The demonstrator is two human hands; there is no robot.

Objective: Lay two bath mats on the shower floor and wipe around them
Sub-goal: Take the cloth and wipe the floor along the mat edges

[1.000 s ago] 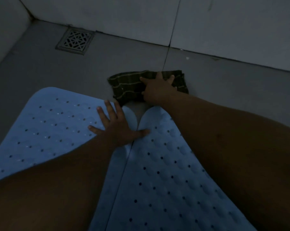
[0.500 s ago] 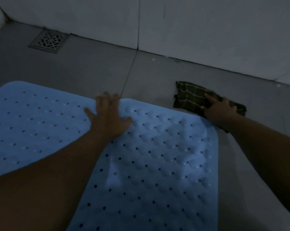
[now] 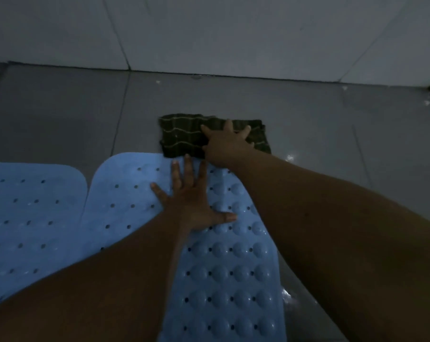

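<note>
Flat, left hand (image 3: 194,206) on mat (image 3: 228,267)

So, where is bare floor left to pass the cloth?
Free: the grey floor between the wall and both mats, and the strip right of the right mat. Crowded: the far edge of that mat, where the cloth and both hands meet.

Two pale blue rubber bath mats with rounded corners, holes and raised bumps lie flat side by side: the left mat (image 3: 33,213) and right mat (image 3: 224,267), seemingly just touching. A dark green checked folded cloth (image 3: 184,134) lies beyond the right mat.
</note>
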